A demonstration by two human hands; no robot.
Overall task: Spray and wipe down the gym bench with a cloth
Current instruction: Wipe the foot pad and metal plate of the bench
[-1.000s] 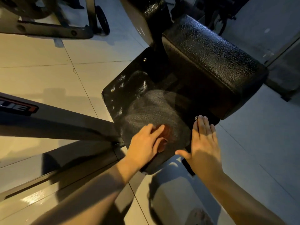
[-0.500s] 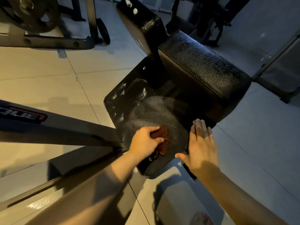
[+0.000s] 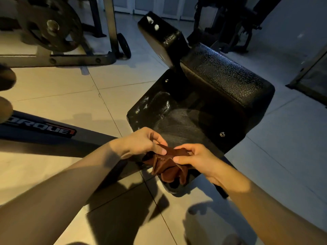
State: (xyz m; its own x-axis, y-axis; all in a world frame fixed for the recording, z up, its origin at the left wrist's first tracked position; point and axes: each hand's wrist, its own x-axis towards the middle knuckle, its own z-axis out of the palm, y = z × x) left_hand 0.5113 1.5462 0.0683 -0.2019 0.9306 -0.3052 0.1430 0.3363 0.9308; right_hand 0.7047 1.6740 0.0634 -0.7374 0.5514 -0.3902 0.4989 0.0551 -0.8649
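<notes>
Two hands share one brown cloth [image 3: 168,167]: the left hand [image 3: 141,144] pinches its top edge between thumb and fingertips, the right hand [image 3: 196,160] pinches the same edge from the other side, and the rest hangs in folds below. The cloth is held over the near corner of the one black gym bench [image 3: 221,76], whose smeared seat pad [image 3: 185,124] shows three metal studs [image 3: 222,134]. Beyond, on the tiled floor [image 3: 70,96], lie one lettered frame bar [image 3: 44,132] and one weight plate [image 3: 47,25].
</notes>
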